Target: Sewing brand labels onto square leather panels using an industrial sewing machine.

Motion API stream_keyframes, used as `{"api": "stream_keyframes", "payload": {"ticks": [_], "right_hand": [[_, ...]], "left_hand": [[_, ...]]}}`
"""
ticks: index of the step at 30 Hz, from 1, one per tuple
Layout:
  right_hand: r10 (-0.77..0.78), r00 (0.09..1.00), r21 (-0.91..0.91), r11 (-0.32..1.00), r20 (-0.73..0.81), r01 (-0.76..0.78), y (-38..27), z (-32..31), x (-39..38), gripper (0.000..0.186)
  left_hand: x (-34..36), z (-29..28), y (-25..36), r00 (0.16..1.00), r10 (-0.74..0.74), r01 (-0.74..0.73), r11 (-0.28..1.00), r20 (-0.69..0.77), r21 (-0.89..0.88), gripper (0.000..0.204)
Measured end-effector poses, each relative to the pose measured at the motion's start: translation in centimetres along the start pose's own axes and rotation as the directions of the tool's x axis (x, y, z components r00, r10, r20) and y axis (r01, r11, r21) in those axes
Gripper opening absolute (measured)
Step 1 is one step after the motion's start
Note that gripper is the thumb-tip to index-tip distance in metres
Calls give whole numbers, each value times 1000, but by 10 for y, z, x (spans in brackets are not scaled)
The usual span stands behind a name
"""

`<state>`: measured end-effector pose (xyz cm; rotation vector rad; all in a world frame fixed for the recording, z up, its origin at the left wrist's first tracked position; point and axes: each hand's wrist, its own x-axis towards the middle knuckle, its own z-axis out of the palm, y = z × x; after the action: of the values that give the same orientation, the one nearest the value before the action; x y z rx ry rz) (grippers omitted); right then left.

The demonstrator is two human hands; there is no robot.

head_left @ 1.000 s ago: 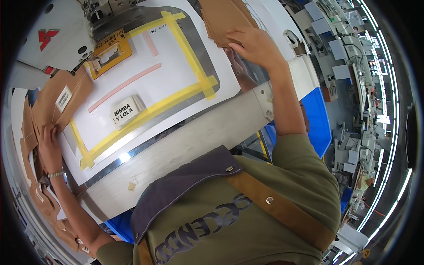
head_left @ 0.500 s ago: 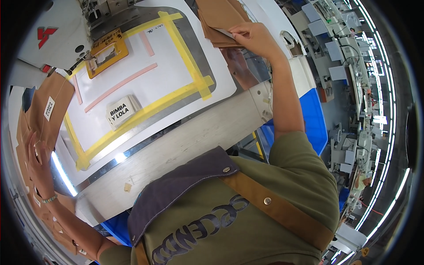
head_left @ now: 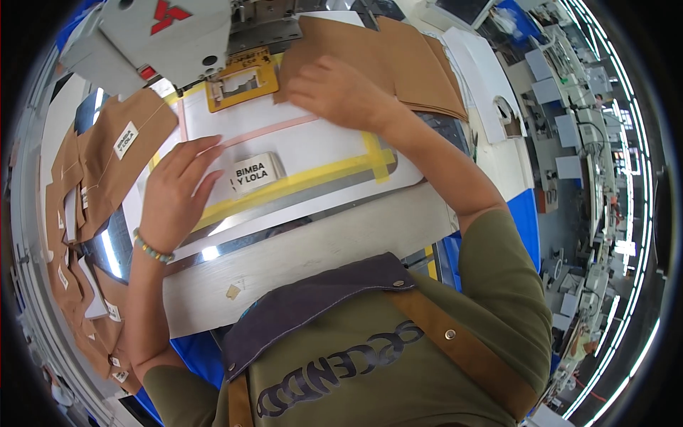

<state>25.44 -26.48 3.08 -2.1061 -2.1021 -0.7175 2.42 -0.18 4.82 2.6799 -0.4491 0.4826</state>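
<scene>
Head view: two bare hands work over a white sheet (head_left: 320, 142) edged with yellow tape (head_left: 380, 165), on a pale surface (head_left: 341, 228). The right hand (head_left: 331, 89) lies over the near edge of a brown panel (head_left: 348, 50), which reaches to the right of a yellow plate (head_left: 267, 84); whether its grip pinches or only presses cannot be told. The left hand (head_left: 174, 188) has an open grip, thumb and fingers apart, holding nothing, just left of a stack of white labels (head_left: 255, 173), perhaps set near for easy reach. A pink strip (head_left: 267, 131) beyond the stack looks like a positioning guide. Brown panels (head_left: 423, 75) lie on the right, probably kept clear of labelled brown pieces (head_left: 107, 164) on the left. Labels carry bold dark capitals in two lines; the yellow plate has handwriting, the machine head (head_left: 167, 50) a red emblem
</scene>
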Motion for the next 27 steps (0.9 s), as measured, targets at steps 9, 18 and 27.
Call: {"api": "stream_keyframes", "payload": {"ticks": [9, 18, 27], "right_hand": [[19, 982, 289, 957, -187, 37, -34, 19, 60, 25], [293, 923, 250, 901, 249, -353, -15, -27, -26, 48], [275, 875, 261, 880, 400, -396, -35, -19, -41, 61]], "left_hand": [[3, 23, -17, 998, -63, 64, 998, 28, -16, 49], [-17, 20, -16, 960, -162, 128, 979, 227, 156, 68], [-34, 10, -30, 959, -199, 156, 965, 201, 213, 63]]}}
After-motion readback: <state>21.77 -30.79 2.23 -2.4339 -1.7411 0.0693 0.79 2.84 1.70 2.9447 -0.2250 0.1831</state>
